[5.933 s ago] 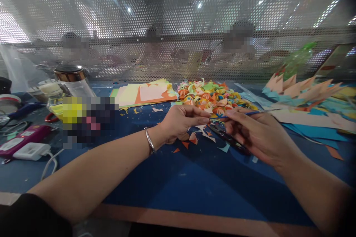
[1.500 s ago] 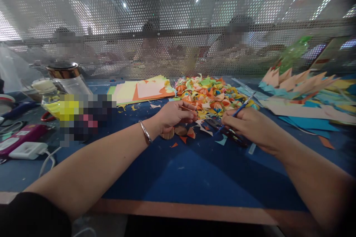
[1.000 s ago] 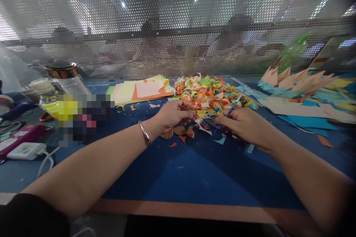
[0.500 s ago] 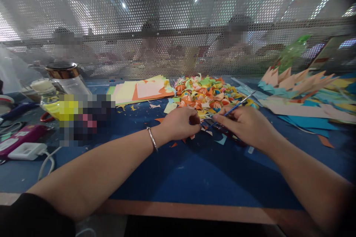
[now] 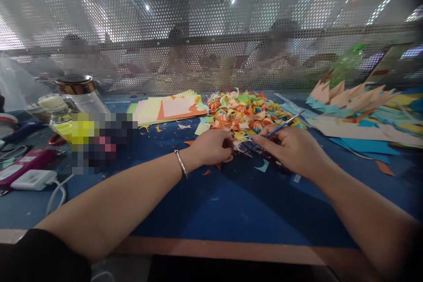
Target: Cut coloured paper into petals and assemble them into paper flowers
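My left hand [image 5: 211, 147] rests knuckles-up on the blue table [image 5: 211, 202], fingers curled over a small folded paper piece [image 5: 228, 159] that is mostly hidden beneath it. My right hand [image 5: 292, 150] grips a thin blue brush [image 5: 280, 127] like a pen, its tip pointing down toward the left hand and its far end slanting up to the right. Dark scissors [image 5: 261, 152] lie on the table under the right hand, partly hidden. Just beyond both hands is a heap of small colourful folded paper pieces [image 5: 251, 112].
Flat coloured paper sheets [image 5: 165, 109] lie at the back left, pointed paper shapes [image 5: 357, 101] at the right. A jar [image 5: 77, 90], a glue bottle [image 5: 56, 112] and a white charger with cable [image 5: 33, 179] stand left. Paper scraps litter the table. People sit behind a perforated screen [image 5: 211, 31].
My left hand turned palm-down and lowered onto the table over the paper piece. My right hand, earlier holding the brush up between both hands, dropped and swung the brush tip toward the left hand.
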`<state>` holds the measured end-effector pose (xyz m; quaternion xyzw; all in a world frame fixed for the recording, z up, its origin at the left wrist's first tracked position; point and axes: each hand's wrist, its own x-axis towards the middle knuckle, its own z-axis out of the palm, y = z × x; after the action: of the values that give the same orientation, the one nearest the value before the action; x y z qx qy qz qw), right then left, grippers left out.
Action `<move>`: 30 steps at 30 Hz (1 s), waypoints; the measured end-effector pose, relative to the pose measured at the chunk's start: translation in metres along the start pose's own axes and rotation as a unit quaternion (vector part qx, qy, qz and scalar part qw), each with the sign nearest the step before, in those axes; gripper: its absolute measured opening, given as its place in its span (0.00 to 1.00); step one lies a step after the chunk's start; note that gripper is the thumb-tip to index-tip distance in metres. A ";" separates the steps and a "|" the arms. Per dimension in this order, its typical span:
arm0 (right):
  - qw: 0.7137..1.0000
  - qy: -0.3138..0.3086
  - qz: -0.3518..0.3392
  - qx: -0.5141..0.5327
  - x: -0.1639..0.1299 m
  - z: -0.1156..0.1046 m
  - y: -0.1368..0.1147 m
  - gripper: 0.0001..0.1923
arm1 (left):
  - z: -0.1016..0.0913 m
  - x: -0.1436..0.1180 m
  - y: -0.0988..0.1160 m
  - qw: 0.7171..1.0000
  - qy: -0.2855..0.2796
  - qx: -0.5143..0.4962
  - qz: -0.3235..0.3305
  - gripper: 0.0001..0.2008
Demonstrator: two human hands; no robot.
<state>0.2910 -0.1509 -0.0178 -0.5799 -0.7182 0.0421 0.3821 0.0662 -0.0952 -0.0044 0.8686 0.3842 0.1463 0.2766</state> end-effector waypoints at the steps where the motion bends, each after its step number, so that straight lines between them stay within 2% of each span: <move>1: 1.000 -0.011 -0.005 -0.006 0.000 0.000 0.000 0.31 | 0.000 0.000 -0.001 1.000 0.007 -0.004 0.006 0.08; 3: 0.999 -0.038 -0.014 -0.027 0.001 -0.001 0.000 0.31 | 0.000 0.001 -0.003 0.999 0.022 -0.012 0.023 0.10; 5: 0.998 -0.038 -0.019 -0.036 0.002 -0.002 -0.001 0.32 | 0.001 0.002 -0.004 0.999 0.022 -0.014 0.035 0.11; 10: 0.999 -0.031 -0.019 -0.037 0.002 -0.003 -0.006 0.33 | 0.000 0.003 -0.002 0.999 -0.020 0.007 0.031 0.13; 16: 0.999 -0.039 -0.012 -0.032 0.002 -0.004 -0.009 0.33 | -0.008 0.002 0.000 0.996 -0.064 0.015 0.059 0.09; 20: 0.999 -0.040 -0.006 -0.034 0.001 -0.004 -0.009 0.35 | -0.011 0.002 0.002 0.994 -0.086 0.026 0.056 0.05; 24: 0.998 -0.042 0.011 -0.043 0.001 -0.003 -0.012 0.36 | -0.012 0.001 0.005 0.994 -0.098 0.034 0.046 0.07; 27: 0.998 -0.050 0.013 -0.047 0.001 -0.004 -0.013 0.36 | -0.013 0.001 0.004 0.992 -0.098 0.044 0.071 0.09; 30: 0.998 -0.048 0.003 -0.051 0.001 -0.004 -0.014 0.37 | -0.012 0.001 0.002 0.989 -0.096 0.047 0.098 0.07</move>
<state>0.2825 -0.1560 -0.0078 -0.5979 -0.7353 0.0338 0.3173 0.0624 -0.0906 0.0069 0.9240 0.2756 0.0708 0.2555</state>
